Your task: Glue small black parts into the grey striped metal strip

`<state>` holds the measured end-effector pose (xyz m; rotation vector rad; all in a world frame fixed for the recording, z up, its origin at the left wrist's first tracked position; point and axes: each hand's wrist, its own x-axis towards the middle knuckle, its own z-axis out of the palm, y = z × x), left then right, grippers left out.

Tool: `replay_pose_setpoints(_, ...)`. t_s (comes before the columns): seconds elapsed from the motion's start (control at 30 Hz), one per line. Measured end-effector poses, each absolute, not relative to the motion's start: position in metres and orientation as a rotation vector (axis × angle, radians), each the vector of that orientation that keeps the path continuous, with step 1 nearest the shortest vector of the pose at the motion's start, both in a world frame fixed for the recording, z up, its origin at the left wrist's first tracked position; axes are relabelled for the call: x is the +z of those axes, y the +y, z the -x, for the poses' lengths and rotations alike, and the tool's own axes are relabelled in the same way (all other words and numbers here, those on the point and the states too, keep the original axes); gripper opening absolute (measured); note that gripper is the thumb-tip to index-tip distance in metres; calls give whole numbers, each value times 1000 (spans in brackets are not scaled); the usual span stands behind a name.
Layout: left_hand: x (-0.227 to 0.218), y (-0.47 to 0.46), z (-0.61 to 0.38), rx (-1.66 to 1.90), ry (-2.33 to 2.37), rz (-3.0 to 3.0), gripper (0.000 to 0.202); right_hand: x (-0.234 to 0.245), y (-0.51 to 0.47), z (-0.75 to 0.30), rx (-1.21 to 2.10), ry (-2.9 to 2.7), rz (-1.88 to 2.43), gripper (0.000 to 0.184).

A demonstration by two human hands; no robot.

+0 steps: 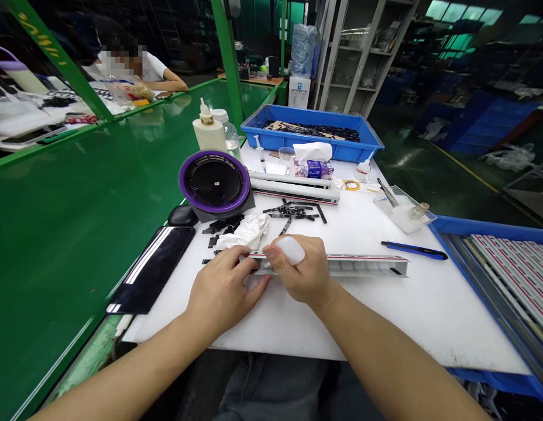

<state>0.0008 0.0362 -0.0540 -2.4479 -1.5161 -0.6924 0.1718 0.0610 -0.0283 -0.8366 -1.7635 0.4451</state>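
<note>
A long, pale channel-shaped strip [363, 267] with a red line along its edge lies across the white tabletop in front of me. My left hand [221, 287] grips its left end, fingers over the far side and thumb at the near side. My right hand [307, 272] is closed around a white, rounded tool [292, 249] above the strip; its working end is hidden. Just beyond my hands lie a crumpled white cloth [247, 231] and a loose pile of small black strips [293, 210]. More long pale strips [293, 190] rest farther back.
A purple-rimmed black fan [216, 182] stands at left beside a dark glossy panel [153, 269]. A blue utility knife [414, 250] and a clear tray [405, 213] are at right. Blue bins [310, 149] stand behind and at right. Across the green bench sits another person [155, 67].
</note>
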Motion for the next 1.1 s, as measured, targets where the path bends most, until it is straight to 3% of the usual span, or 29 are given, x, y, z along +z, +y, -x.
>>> replay_pose_setpoints(1.1, -51, 36, -1, -696, -1498, 2454, 23, -27, 60, -176, 539, -1746, 816, 35)
